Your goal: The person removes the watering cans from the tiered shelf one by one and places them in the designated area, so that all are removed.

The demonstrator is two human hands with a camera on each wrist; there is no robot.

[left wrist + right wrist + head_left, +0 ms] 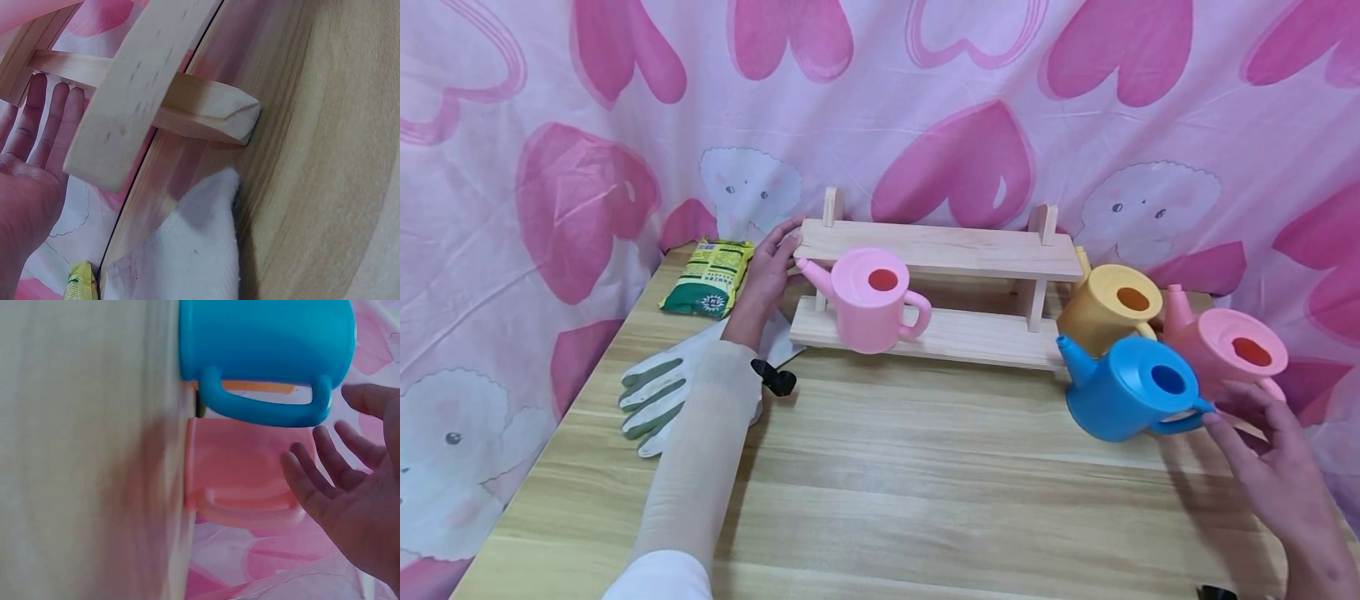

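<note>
My left hand (769, 268) is at the left end of the wooden two-tier shelf (932, 246), fingertips at the upper board's end. In the left wrist view its fingers (55, 122) extend fairly straight beside the upright. A pink watering can (868, 304) stands on the lower board, spout to the left. My right hand (1273, 454) is beside the handle of a blue watering can (1120, 396), which stands on the table. The right wrist view shows its fingers (334, 453) spread and slightly bent, with nothing in the palm and the handle just past the thumb tip.
Behind the blue can are a yellow watering can (1101, 308) and a coral-pink watering can (1213, 346), close together right of the shelf. On the left, white-and-green gloves (658, 392) lie under my forearm near a green-yellow packet (707, 275). A heart-patterned curtain (955, 158) hangs behind the table.
</note>
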